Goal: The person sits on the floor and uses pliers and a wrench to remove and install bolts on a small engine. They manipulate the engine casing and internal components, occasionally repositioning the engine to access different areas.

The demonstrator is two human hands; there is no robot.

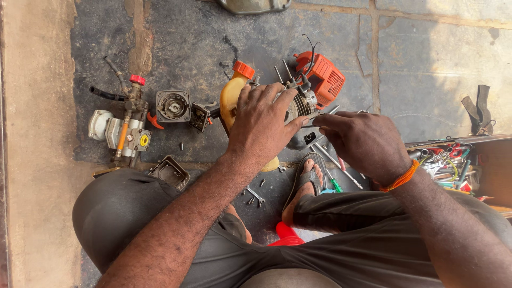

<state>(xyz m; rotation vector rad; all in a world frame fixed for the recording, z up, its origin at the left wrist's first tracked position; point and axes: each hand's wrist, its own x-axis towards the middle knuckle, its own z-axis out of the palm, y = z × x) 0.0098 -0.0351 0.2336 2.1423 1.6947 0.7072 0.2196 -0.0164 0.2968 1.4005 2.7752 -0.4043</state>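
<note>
Small engine (298, 98) sits mid-floor, long axis running from yellow tank (230, 98) left to orange cover (326, 79) upper right. Left hand (261, 125) clamps over it; right hand (362, 140) pinches a thin tool.

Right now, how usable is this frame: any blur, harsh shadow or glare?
Head view: sharp overall, even daylight. The left hand covers much of the engine; the right hand hides what its fingers pinch. Top right, the floor is washed pale by sun; the toolbox is cut by the edge.
</note>
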